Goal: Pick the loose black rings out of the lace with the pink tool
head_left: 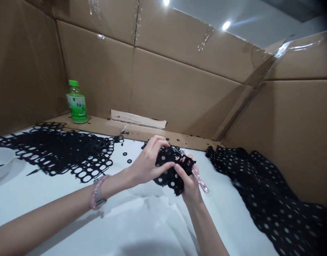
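Both of my hands meet above the white work surface, thumbs nearly touching. Between them is a piece of black fabric with pale round dots and a ragged lower edge. My left hand has its fingers curled over the fabric's left part. Its right part, where the cloth looks looped and open, is gripped by my right hand. A pink, shiny, flat handle sticks out from the right hand; the tool's other end is hidden. Small black rings lie to the left of the fabric.
Black net-like cloth spreads on the left, beside a white bowl. A green-capped bottle stands behind it. Black dotted fabric is heaped along the right. Cardboard walls enclose the back and sides.
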Motion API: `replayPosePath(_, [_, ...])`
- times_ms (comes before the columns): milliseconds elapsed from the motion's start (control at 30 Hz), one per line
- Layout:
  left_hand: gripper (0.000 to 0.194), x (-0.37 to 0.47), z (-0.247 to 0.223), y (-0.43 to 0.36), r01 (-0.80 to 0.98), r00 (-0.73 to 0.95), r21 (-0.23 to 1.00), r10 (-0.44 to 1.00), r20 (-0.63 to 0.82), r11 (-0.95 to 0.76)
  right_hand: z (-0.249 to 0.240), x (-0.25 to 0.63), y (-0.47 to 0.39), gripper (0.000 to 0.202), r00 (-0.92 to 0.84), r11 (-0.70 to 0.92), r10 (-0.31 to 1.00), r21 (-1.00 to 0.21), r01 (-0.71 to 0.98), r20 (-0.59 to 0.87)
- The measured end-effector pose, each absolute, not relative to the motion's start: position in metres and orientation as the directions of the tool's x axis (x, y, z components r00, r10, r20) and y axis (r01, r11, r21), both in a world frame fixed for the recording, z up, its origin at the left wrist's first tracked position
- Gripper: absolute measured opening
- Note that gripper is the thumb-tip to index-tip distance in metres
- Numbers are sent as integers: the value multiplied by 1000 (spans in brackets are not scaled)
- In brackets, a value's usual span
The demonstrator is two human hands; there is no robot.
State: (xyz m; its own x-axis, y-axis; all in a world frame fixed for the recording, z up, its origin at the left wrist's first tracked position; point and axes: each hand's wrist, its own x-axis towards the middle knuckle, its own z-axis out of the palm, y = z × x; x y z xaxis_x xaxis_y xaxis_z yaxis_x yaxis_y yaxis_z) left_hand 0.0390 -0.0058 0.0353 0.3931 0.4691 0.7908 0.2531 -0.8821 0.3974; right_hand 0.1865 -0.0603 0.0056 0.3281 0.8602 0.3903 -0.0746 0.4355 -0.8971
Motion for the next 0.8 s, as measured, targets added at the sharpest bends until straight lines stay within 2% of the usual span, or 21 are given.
replayPosePath(67, [28,37,38,-6,322,400,288,405,822,-902,4,186,-60,25,360,439,845,-897,-48,395])
replayPosePath(133, [26,36,40,-6,359,535,237,407,740,-903,3,185,-60,24,363,437,844,-899,-35,396])
replayPosePath(233, [35,36,42,-6,344,727,290,449,520,-893,5,184,-61,23,323,432,858,-901,-39,398])
replayPosePath(300, [35,36,43,-7,315,772,320,438,461,-893,6,183,-62,23,305,437,862,-898,-44,405])
replayPosePath(467, [33,37,40,-8,299,782,307,416,464,-904,8,181,-62,22,259,457,863,-888,-36,434])
replayPosePath(667, [34,42,26,-5,281,746,395,458,483,-875,5,179,-60,25,286,452,862,-890,-59,419])
replayPosePath(800, [36,44,25,-6,252,716,502,509,479,-827,4,180,-59,24,294,440,869,-893,-95,397])
